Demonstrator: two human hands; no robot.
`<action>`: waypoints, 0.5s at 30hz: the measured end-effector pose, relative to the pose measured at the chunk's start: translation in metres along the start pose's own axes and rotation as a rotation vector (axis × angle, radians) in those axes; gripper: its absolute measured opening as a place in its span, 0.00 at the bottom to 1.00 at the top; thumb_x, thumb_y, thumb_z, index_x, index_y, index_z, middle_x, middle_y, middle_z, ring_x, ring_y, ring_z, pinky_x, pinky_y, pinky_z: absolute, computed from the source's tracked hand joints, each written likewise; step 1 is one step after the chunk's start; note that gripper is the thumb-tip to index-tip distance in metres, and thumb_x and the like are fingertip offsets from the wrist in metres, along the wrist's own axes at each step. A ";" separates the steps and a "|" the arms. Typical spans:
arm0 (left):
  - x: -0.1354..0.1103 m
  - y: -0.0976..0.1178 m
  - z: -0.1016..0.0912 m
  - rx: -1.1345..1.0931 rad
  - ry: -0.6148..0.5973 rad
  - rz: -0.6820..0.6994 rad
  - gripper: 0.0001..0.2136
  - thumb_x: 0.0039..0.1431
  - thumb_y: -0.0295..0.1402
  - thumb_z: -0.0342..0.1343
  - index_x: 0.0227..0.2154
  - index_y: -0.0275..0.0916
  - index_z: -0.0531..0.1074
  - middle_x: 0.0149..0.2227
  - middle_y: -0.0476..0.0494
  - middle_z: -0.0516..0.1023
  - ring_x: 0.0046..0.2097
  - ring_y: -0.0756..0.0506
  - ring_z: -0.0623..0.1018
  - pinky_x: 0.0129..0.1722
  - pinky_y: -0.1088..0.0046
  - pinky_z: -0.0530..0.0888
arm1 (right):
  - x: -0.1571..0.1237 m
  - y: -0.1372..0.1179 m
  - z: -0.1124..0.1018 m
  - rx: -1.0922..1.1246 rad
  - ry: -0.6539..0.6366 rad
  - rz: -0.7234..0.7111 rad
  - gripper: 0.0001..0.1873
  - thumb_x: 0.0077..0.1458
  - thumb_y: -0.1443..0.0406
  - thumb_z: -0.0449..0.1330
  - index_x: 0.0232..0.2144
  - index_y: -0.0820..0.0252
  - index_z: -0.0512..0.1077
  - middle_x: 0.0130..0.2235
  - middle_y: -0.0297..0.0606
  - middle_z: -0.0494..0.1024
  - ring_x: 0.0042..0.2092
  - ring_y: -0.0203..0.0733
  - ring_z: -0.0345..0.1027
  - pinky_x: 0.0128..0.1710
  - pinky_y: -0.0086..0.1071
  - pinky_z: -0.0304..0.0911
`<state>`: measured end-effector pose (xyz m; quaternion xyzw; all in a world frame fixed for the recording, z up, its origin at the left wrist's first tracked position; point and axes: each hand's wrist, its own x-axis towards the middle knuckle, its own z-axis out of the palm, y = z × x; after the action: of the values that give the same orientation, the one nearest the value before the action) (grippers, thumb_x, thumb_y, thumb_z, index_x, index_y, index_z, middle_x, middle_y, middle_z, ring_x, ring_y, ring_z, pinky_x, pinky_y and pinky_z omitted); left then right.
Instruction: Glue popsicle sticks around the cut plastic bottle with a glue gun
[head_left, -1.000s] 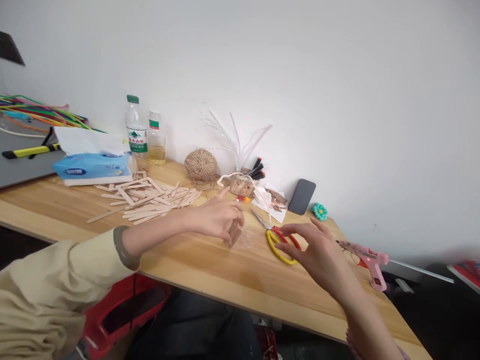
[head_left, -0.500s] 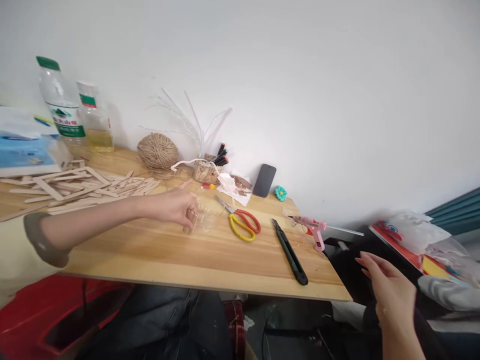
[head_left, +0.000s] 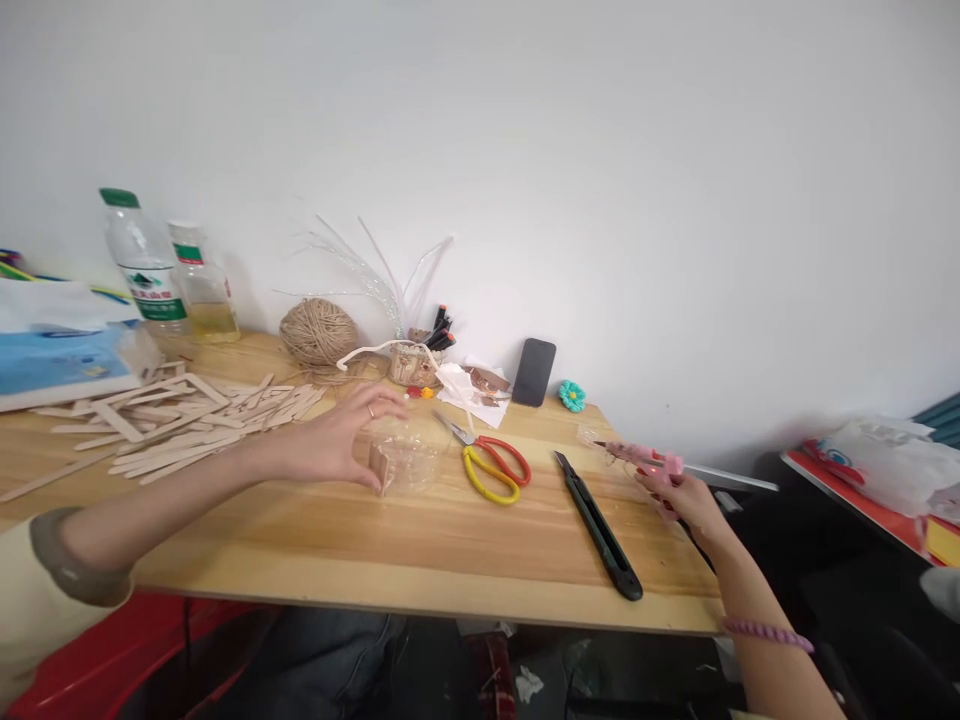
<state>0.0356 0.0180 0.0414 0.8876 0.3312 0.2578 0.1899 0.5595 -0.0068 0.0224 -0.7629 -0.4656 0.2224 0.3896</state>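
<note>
My left hand (head_left: 330, 442) is over the table with thumb and fingers spread apart. Just beyond its thumb stands a small brownish piece (head_left: 380, 464), beside a crumpled-looking sheet or cup of clear plastic (head_left: 417, 462), whose exact shape I cannot make out. At the table's right end, my right hand (head_left: 691, 505) is wrapped round the handle of a pink hot glue gun (head_left: 637, 456), its nozzle pointing left. Between the hands lie scissors (head_left: 491, 468) with one red and one yellow handle, and a black utility knife (head_left: 598, 525).
Wooden craft sticks (head_left: 187, 420) are heaped at the left. Along the wall stand a water bottle (head_left: 150, 270), a smaller bottle (head_left: 206, 290), a twine ball (head_left: 319, 333), a decorated pot (head_left: 414, 364), a phone (head_left: 535, 372) and a turquoise flower (head_left: 571, 396).
My right hand has moved up and left from beside the table onto the glue gun and closed on its handle. My left hand has spread its fingers away from the small brownish piece.
</note>
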 end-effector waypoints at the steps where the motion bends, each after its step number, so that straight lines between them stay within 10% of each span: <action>1: -0.003 -0.004 0.002 -0.055 0.028 -0.057 0.39 0.41 0.44 0.66 0.57 0.45 0.57 0.61 0.38 0.56 0.63 0.35 0.56 0.61 0.53 0.56 | -0.005 -0.002 -0.001 0.034 0.034 -0.006 0.21 0.31 0.52 0.67 0.17 0.63 0.67 0.15 0.31 0.65 0.17 0.32 0.54 0.15 0.28 0.48; 4: -0.010 -0.015 0.014 -0.291 -0.020 -0.201 0.55 0.39 0.43 0.68 0.63 0.47 0.35 0.67 0.33 0.40 0.66 0.35 0.48 0.63 0.49 0.50 | -0.026 -0.023 -0.009 0.261 0.192 -0.110 0.22 0.30 0.54 0.68 0.26 0.62 0.70 0.27 0.36 0.72 0.23 0.36 0.63 0.18 0.29 0.57; 8: -0.006 -0.020 0.034 -0.590 -0.069 -0.231 0.60 0.35 0.39 0.70 0.63 0.50 0.30 0.67 0.31 0.36 0.67 0.36 0.45 0.63 0.49 0.47 | -0.073 -0.073 -0.017 0.531 0.199 -0.162 0.19 0.35 0.61 0.68 0.33 0.56 0.71 0.41 0.41 0.72 0.30 0.36 0.67 0.25 0.29 0.68; 15: 0.004 -0.026 0.045 -0.774 -0.014 -0.233 0.59 0.31 0.38 0.72 0.62 0.51 0.35 0.66 0.28 0.41 0.66 0.34 0.51 0.62 0.47 0.50 | -0.163 -0.113 0.018 0.315 0.007 -0.316 0.27 0.39 0.51 0.64 0.43 0.54 0.72 0.24 0.35 0.71 0.20 0.39 0.63 0.12 0.29 0.55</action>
<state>0.0520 0.0321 -0.0063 0.7088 0.3065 0.3341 0.5404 0.4104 -0.1138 0.0985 -0.6109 -0.5376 0.2260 0.5355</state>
